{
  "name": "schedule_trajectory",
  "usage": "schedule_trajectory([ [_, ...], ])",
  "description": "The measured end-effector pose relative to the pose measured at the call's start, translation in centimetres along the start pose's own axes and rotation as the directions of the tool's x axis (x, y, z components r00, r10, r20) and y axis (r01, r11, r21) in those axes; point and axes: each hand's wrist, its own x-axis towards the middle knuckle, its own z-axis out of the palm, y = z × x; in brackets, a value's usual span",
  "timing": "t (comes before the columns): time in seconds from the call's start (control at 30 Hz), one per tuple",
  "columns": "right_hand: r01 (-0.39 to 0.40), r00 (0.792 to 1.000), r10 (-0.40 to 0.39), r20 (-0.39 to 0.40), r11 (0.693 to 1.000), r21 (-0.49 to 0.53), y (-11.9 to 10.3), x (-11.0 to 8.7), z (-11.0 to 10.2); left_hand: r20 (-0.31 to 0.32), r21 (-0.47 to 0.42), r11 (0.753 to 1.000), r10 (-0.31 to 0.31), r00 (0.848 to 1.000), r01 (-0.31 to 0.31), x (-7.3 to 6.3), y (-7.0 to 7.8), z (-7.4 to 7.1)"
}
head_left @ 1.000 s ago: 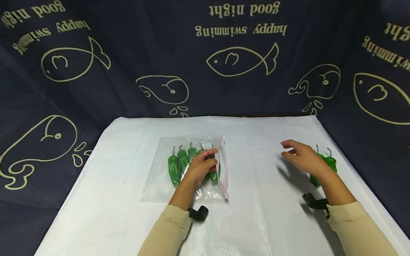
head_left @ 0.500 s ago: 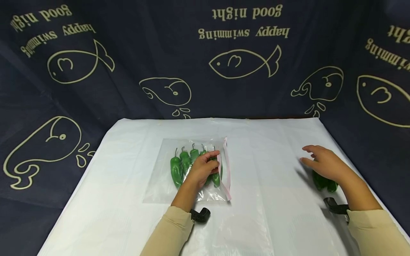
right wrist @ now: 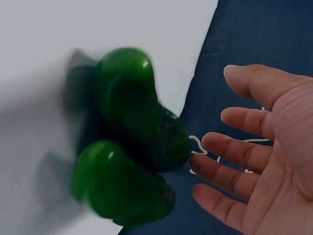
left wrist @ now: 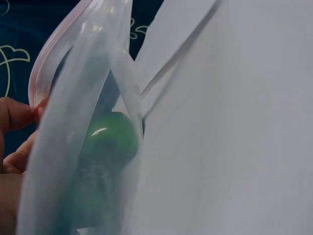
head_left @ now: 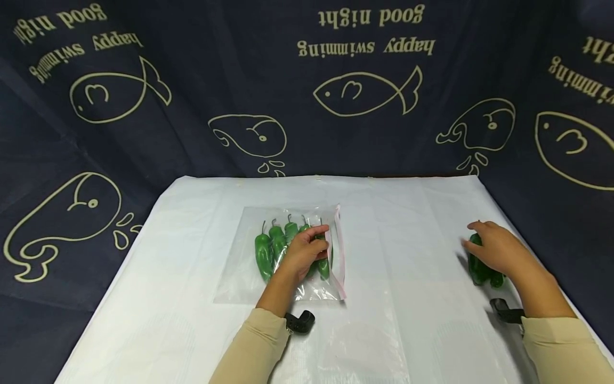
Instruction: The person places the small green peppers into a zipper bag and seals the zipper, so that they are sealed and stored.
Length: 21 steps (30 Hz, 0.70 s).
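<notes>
My left hand pinches the pink-edged mouth of a clear zip bag lying on the table. Thumb and finger grip the pink strip in the left wrist view, and the mouth gapes there. Several green peppers lie side by side inside, stems to the far side, partly behind the hand. At the right, my right hand hovers over two loose green peppers, covering much of them. The right wrist view shows both peppers in front of spread fingers, with nothing in the palm.
A white cover lies over the table. Dark blue cloth with fish and whale drawings hangs behind and at both sides. The loose peppers sit near the table's right edge. Each wrist wears a black camera mount.
My right hand has moved right and reached over the two loose peppers, covering their upper parts. The left hand keeps its hold on the bag. The head view shifted slightly.
</notes>
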Motion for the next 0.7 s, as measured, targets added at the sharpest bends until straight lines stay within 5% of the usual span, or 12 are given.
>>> schedule_trajectory([
  [0.7, -0.03, 0.999, 0.031, -0.009, 0.999, 0.01, 2.8, -0.4, 0.5, -0.01, 0.006, 1.0, -0.014, 1.0, 0.014, 0.1, 0.0, 0.1],
])
